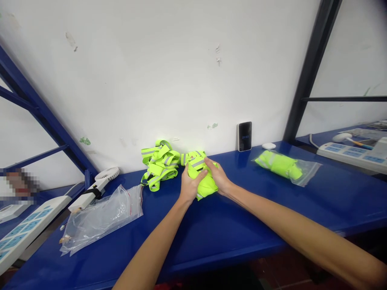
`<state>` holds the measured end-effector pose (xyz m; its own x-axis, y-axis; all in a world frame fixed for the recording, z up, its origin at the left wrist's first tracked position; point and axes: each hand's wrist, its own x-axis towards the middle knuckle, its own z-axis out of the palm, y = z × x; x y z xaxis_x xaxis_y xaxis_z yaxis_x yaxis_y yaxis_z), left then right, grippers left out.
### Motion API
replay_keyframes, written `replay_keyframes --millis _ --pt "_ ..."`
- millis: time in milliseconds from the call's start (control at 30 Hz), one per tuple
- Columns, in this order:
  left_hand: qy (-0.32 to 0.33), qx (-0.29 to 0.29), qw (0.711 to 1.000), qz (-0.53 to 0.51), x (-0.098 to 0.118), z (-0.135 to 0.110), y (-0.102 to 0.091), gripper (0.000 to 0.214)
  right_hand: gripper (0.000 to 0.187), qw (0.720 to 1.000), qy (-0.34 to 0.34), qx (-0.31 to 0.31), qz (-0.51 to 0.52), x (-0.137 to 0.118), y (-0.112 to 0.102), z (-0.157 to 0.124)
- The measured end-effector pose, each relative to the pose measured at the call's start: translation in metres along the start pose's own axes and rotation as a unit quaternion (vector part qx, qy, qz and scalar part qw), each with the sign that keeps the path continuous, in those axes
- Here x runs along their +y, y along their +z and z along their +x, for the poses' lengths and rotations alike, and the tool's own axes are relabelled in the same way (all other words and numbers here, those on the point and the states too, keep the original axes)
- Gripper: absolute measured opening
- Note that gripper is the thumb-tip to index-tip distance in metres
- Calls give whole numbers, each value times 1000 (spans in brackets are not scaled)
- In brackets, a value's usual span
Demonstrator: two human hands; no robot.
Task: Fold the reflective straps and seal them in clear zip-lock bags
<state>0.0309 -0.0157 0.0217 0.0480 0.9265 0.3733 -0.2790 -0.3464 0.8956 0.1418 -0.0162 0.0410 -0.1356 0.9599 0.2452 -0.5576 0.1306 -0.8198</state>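
Between my two hands is a folded bundle of neon-yellow reflective vest (207,186) with grey stripes, held just above the blue table. My left hand (190,184) grips its left side, thumb lying across the front. On the other side my right hand (219,177) closes round the right edge. The fingers behind the bundle are hidden. Right behind it lies more yellow fabric with grey bands (193,155), partly covered by the hands. A loose heap of neon-yellow reflective straps (161,163) rests to the left, against the wall.
Clear zip bags (105,217) lie at the left beside a white handheld fan (107,174) and a power strip (26,231). At the right is a bagged yellow vest (279,164). A phone (244,137) leans on the wall near a white disc (269,146).
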Motion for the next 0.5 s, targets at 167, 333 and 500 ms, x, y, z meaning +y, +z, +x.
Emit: replay_keyframes --millis 167,333,500 --pt "9 32 999 -3 -1 -3 7 56 38 992 -42 101 -66 6 -5 12" --pt "60 36 992 104 4 -9 15 46 37 971 -71 180 -138 19 -17 21" --pt "94 11 981 170 11 -13 16 44 39 973 -75 163 -142 22 -24 18"
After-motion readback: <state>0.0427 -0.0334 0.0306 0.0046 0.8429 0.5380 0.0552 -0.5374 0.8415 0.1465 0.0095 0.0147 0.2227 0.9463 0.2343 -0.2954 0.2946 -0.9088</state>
